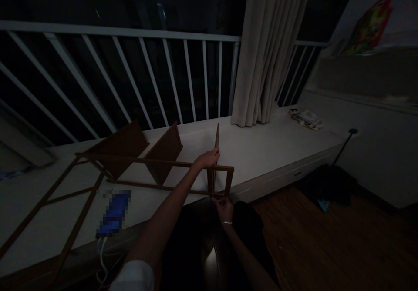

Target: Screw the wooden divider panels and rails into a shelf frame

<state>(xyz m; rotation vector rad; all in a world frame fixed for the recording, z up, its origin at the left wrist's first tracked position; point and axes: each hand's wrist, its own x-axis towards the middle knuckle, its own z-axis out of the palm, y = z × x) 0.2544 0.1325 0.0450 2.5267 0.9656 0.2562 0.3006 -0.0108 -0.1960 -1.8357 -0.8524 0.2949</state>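
A brown wooden shelf rack [170, 164] lies on its side on the white window bench [254, 152], with two of its boards [163, 154] standing up toward the railing. My left hand [208, 158] reaches over the rack's upper rail and closes round a thin wooden shelf board [217, 136], seen nearly edge-on near the rack's right end. Below it, my right hand [225, 209], with a bracelet at the wrist, has its fingers pinched together at the lower rail by the end corner. What those fingers hold, if anything, is too small and dark to make out.
A blue blurred-out device [114, 215] with a white cable [102, 260] lies on the bench at left. White railing [140, 34] and a curtain [264, 56] stand behind. A cloth [306, 119] lies farther right; a dark heap [329, 186] sits on the wooden floor [303, 247].
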